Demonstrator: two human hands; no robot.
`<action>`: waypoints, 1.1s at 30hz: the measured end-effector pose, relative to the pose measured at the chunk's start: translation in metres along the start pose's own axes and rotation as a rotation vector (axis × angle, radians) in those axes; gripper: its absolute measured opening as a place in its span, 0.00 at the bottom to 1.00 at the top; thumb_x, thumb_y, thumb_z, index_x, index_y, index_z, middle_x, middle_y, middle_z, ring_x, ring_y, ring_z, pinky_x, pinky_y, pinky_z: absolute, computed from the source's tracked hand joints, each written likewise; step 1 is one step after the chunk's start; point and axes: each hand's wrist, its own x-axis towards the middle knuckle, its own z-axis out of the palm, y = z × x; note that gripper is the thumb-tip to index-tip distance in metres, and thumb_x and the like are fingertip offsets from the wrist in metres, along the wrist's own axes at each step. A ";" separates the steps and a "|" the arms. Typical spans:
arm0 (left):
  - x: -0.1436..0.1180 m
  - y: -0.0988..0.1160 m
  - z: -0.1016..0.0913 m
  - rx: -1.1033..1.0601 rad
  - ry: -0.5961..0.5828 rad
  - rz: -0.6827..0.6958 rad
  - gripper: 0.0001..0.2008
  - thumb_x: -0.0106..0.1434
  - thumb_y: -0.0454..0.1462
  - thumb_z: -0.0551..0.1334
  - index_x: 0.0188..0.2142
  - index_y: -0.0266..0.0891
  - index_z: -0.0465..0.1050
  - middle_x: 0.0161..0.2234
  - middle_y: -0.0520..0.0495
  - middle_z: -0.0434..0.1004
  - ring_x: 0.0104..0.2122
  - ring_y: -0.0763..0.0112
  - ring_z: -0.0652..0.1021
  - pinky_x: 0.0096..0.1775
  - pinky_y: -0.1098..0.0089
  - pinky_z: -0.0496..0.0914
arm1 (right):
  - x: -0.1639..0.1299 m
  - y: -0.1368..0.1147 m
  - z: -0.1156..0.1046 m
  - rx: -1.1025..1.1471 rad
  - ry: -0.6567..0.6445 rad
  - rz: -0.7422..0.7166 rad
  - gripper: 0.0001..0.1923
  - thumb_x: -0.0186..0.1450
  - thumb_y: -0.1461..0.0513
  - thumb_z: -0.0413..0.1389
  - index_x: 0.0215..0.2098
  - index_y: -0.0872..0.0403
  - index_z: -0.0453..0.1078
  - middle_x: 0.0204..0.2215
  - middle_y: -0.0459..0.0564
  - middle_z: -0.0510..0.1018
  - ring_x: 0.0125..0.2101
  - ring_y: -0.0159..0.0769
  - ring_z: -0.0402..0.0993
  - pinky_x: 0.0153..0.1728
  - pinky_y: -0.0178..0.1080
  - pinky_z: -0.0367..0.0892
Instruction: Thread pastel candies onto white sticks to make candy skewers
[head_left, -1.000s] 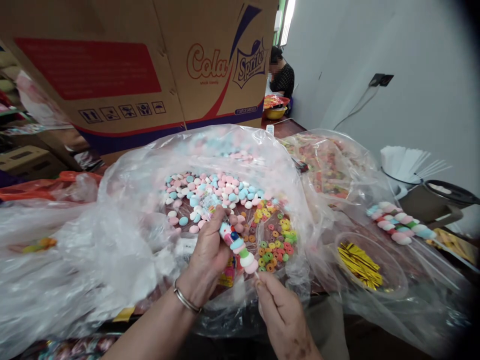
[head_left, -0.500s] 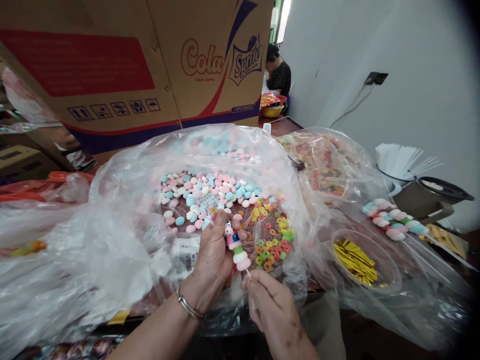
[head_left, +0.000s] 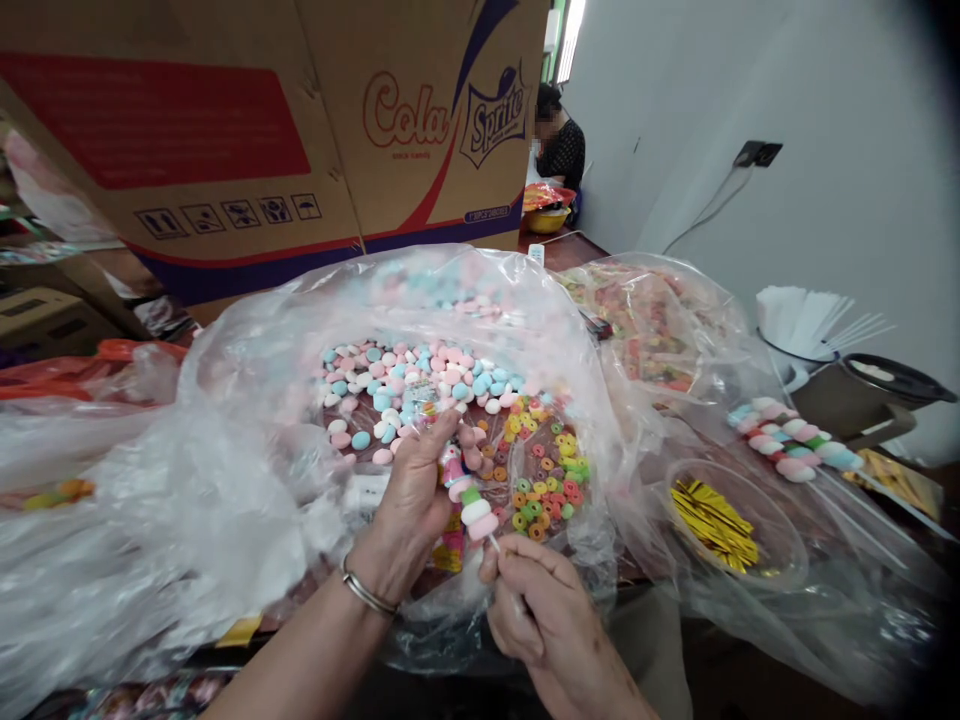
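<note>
1. L hand [head_left: 409, 500] fingers pinched the candy skewer [head_left: 469, 500] at its top, over the open candy bag [head_left: 247, 440].
2. R hand [head_left: 536, 610] fingers gripped its stick [head_left: 493, 545].
3. I judged it light, soft, squashy; best held by the stick.

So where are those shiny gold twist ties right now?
The gold twist ties lie in a clear bowl at right of the head view, just below the finished candy skewer.
</note>
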 end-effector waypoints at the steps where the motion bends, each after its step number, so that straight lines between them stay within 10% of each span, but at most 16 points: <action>1: -0.001 -0.004 0.000 0.012 -0.009 -0.009 0.12 0.51 0.38 0.74 0.28 0.35 0.73 0.20 0.55 0.74 0.16 0.79 0.71 0.22 0.75 0.70 | 0.000 0.003 -0.002 -0.067 0.050 -0.041 0.13 0.63 0.54 0.56 0.27 0.54 0.67 0.09 0.33 0.52 0.12 0.23 0.43 0.16 0.31 0.42; 8: -0.016 -0.031 0.006 -0.012 -0.007 -0.072 0.17 0.50 0.43 0.76 0.30 0.36 0.72 0.20 0.56 0.71 0.17 0.79 0.70 0.23 0.77 0.68 | 0.003 0.018 -0.012 -0.666 0.209 -0.312 0.18 0.68 0.49 0.51 0.26 0.52 0.62 0.18 0.39 0.58 0.19 0.28 0.53 0.19 0.33 0.48; 18: -0.036 -0.047 0.006 -0.034 0.014 -0.109 0.18 0.47 0.42 0.78 0.30 0.35 0.75 0.21 0.53 0.75 0.21 0.75 0.75 0.26 0.75 0.71 | 0.011 0.003 -0.008 -0.446 0.233 -0.283 0.18 0.65 0.48 0.54 0.27 0.52 0.65 0.17 0.39 0.58 0.17 0.27 0.51 0.18 0.33 0.46; 27: -0.011 -0.006 0.012 0.014 -0.005 -0.004 0.17 0.50 0.41 0.76 0.34 0.34 0.76 0.26 0.49 0.80 0.25 0.66 0.81 0.29 0.68 0.76 | 0.002 -0.006 -0.007 -0.176 0.023 -0.076 0.13 0.63 0.55 0.53 0.26 0.55 0.66 0.08 0.34 0.54 0.12 0.23 0.42 0.16 0.32 0.39; 33: -0.003 -0.011 0.012 -0.008 0.070 -0.022 0.10 0.59 0.35 0.69 0.26 0.33 0.72 0.19 0.53 0.73 0.16 0.77 0.73 0.22 0.75 0.72 | 0.001 0.000 -0.014 -0.660 0.121 -0.285 0.16 0.70 0.55 0.47 0.27 0.53 0.63 0.15 0.37 0.58 0.16 0.26 0.52 0.18 0.31 0.48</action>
